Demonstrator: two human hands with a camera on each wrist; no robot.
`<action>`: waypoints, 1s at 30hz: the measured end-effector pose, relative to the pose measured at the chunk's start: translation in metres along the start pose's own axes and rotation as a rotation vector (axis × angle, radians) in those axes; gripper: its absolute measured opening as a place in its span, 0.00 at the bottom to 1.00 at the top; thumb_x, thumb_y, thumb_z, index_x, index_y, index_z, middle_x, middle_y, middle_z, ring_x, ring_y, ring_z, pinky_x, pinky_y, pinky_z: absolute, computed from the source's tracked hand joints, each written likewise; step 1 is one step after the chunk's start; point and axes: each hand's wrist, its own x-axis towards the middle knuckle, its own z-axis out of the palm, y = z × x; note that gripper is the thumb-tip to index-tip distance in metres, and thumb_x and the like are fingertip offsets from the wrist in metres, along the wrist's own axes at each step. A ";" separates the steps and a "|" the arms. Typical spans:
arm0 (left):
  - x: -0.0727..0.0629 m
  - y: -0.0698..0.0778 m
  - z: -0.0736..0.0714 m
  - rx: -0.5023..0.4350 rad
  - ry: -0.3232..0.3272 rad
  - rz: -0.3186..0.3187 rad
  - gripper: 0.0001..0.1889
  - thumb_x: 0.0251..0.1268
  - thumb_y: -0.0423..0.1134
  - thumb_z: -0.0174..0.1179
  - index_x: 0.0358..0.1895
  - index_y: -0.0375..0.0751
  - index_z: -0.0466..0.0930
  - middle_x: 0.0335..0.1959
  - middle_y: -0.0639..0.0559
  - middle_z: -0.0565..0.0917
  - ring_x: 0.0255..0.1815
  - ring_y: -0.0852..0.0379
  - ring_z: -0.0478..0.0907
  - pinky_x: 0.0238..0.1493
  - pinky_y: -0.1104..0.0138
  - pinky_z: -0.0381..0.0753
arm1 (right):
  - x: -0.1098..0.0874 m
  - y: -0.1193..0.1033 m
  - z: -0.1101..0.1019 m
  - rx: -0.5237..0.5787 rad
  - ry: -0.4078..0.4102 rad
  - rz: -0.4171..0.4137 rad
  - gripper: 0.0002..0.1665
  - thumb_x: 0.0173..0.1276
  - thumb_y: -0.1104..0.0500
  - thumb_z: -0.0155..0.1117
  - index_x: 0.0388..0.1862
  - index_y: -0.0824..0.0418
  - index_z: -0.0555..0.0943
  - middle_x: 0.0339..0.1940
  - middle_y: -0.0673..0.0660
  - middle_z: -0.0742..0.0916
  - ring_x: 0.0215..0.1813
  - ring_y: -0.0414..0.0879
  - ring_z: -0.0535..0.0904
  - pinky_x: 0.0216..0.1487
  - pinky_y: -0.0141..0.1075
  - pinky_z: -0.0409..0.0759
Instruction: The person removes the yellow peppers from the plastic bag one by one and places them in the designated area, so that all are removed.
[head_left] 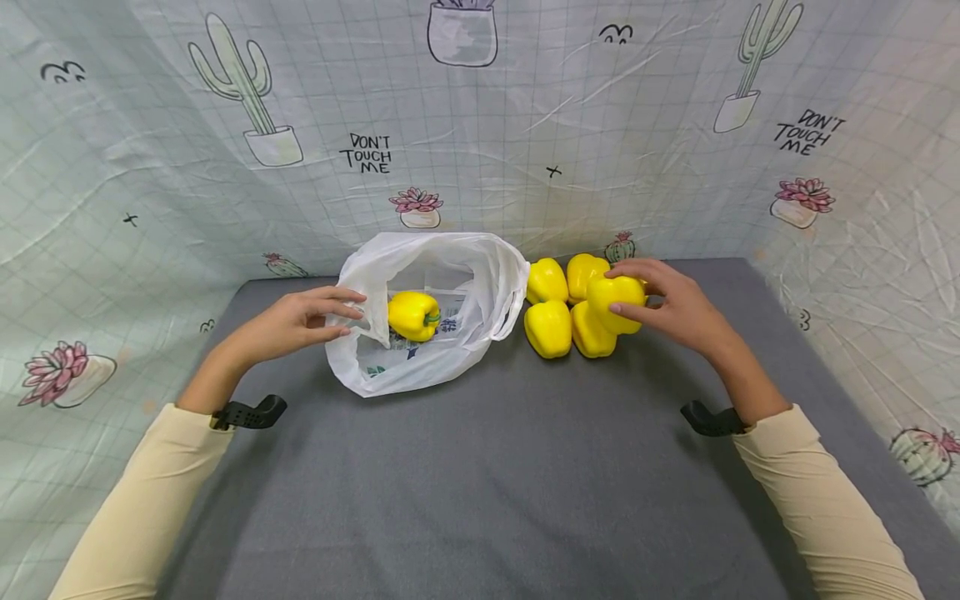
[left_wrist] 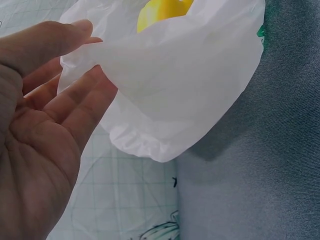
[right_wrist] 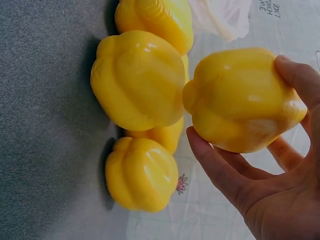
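Observation:
My left hand (head_left: 298,321) is at the left rim of a white plastic bag (head_left: 414,383), its fingers extended and touching the film. In the left wrist view the bag's edge (left_wrist: 165,80) overlaps some of the fingers. Inside the bag's wide mouth lies one yellow bell pepper (head_left: 411,314) with a green stem. With thumb and fingers, my right hand (head_left: 671,308) grips another yellow bell pepper (right_wrist: 245,100) by its sides, above the group. Several more yellow bell peppers (head_left: 547,329) sit close together on the table to the bag's right.
A grey cloth covers the table (head_left: 480,483). Behind and beside it hangs a pale curtain (head_left: 555,108) with cactus drawings and lettering. Each wrist wears a black strap with a camera mount (head_left: 251,412).

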 end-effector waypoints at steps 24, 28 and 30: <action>-0.006 -0.002 0.000 -0.043 0.050 0.014 0.20 0.68 0.34 0.67 0.62 0.40 0.83 0.66 0.47 0.80 0.28 0.60 0.69 0.29 0.70 0.70 | -0.016 0.025 -0.007 -0.039 0.013 0.075 0.29 0.71 0.49 0.69 0.68 0.51 0.76 0.74 0.58 0.73 0.65 0.62 0.74 0.58 0.65 0.75; -0.005 -0.002 0.000 -0.046 0.044 0.005 0.20 0.68 0.35 0.67 0.63 0.41 0.82 0.66 0.47 0.79 0.29 0.59 0.69 0.29 0.69 0.71 | -0.017 0.028 -0.008 -0.032 0.019 0.077 0.29 0.71 0.50 0.69 0.68 0.53 0.76 0.73 0.59 0.73 0.66 0.62 0.73 0.59 0.65 0.74; -0.005 -0.002 0.000 -0.047 0.044 0.006 0.20 0.68 0.35 0.67 0.63 0.41 0.82 0.66 0.46 0.79 0.29 0.59 0.69 0.29 0.69 0.71 | -0.018 0.029 -0.009 -0.032 0.018 0.081 0.29 0.71 0.50 0.69 0.68 0.53 0.76 0.73 0.60 0.73 0.66 0.63 0.73 0.60 0.65 0.74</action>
